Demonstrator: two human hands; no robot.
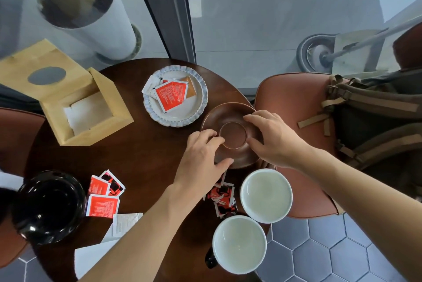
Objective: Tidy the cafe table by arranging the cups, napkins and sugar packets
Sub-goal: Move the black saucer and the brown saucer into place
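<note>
**Saucer near the edge, cups right behind**

Small round cafe table by a window. Both hands grip the brown saucer at the far right rim: left hand curled on its near edge, right hand on its right side. A slip could tip it off, and the forearms could knock the two white cups or scatter the sugar packets.

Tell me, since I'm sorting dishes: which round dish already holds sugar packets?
The white scalloped plate near the window; the brown saucer is bare.

Both hands on brown saucer
</note>
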